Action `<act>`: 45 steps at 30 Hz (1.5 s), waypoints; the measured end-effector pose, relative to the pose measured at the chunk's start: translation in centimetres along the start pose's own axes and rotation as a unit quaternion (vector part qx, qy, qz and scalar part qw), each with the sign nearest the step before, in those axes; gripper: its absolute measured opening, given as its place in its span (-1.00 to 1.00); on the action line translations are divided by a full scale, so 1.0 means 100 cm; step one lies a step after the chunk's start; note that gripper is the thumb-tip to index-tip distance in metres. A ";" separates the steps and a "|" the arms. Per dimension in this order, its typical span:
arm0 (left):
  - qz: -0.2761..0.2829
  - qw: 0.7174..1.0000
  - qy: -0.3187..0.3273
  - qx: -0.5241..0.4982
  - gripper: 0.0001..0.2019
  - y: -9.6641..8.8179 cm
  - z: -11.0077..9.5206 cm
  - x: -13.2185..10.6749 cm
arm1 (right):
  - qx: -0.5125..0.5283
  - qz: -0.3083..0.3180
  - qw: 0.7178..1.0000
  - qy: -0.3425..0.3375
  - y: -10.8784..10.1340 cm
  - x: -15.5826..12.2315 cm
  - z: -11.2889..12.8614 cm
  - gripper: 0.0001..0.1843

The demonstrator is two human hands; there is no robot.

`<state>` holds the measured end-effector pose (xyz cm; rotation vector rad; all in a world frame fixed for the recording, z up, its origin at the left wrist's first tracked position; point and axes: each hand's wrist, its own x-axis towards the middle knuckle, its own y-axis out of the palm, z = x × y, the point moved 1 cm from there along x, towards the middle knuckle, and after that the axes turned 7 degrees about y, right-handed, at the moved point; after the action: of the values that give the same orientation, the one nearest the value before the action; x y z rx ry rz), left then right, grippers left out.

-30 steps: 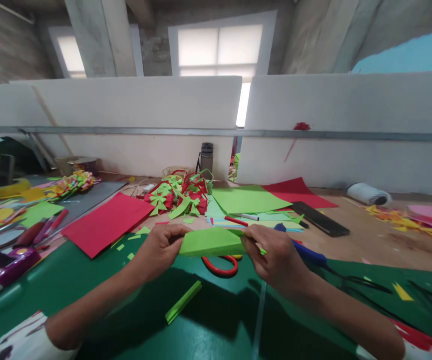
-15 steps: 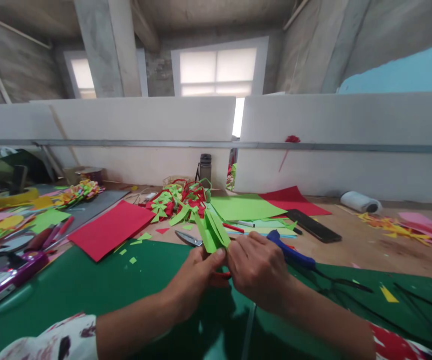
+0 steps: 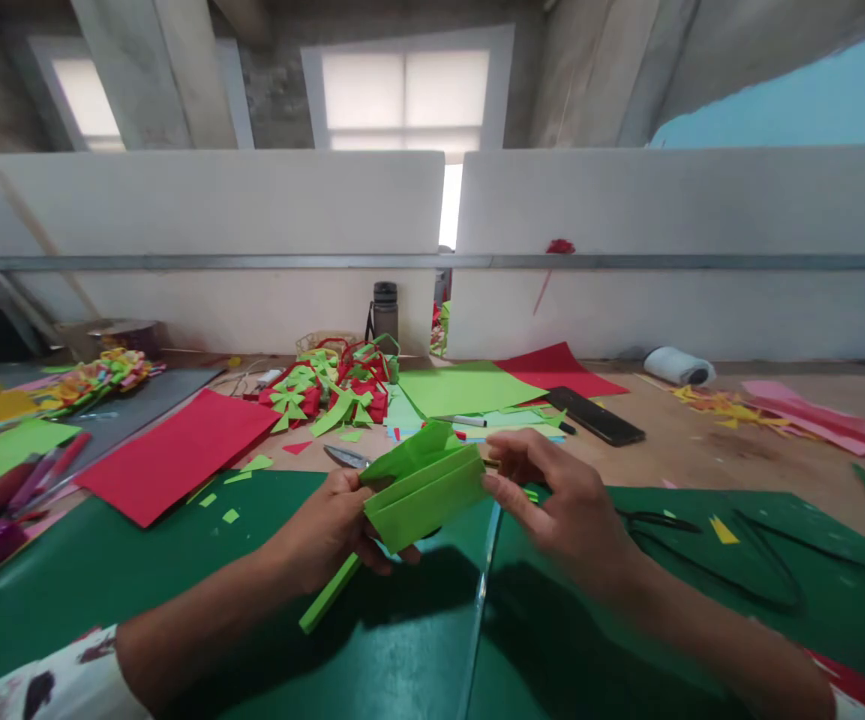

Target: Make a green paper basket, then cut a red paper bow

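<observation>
A bright green folded paper piece point(image 3: 428, 490) is held in the air, showing several creased layers and an upper flap bent open. My left hand point(image 3: 338, 530) grips its left end, thumb on top and fingers underneath. Below that hand sticks out a narrow green paper strip point(image 3: 329, 594). Close to the other end is my right hand point(image 3: 559, 505), its fingers curled and its thumb apart, the thumb tip at the paper's edge. Behind the left hand, scissors point(image 3: 346, 457) lie on the table, their handles hidden.
A green mat point(image 3: 252, 590) covers the near table. Red paper point(image 3: 181, 455), green sheets point(image 3: 462, 388), a pile of red and green paper crafts point(image 3: 334, 385), a phone point(image 3: 595, 415), a bottle point(image 3: 385, 318) and a white roll point(image 3: 678, 366) lie or stand beyond. Black cord point(image 3: 769, 550) is right.
The green paper has turned from upright to lying sideways, its broad face now showing. My right hand has loosened and moved right. The camera view has shifted slightly.
</observation>
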<state>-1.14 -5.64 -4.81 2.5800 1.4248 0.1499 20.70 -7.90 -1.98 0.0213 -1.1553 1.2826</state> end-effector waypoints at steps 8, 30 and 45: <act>0.010 0.996 -0.071 -0.052 -0.66 0.002 0.007 -0.001 | 0.374 0.179 0.875 0.252 0.022 -0.007 -0.001 -0.54; -0.049 0.999 -0.013 -0.004 -0.69 -0.005 0.018 -0.002 | 0.353 0.158 0.867 0.313 0.022 -0.012 0.000 -0.45; -0.073 0.986 -0.016 -0.147 -0.69 0.005 0.017 -0.007 | 0.357 0.219 0.830 0.370 0.030 -0.020 0.007 -0.27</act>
<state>-0.80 -6.69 -6.31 2.2255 1.4518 0.2744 18.30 -8.67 -4.65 -0.1854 0.0411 1.8435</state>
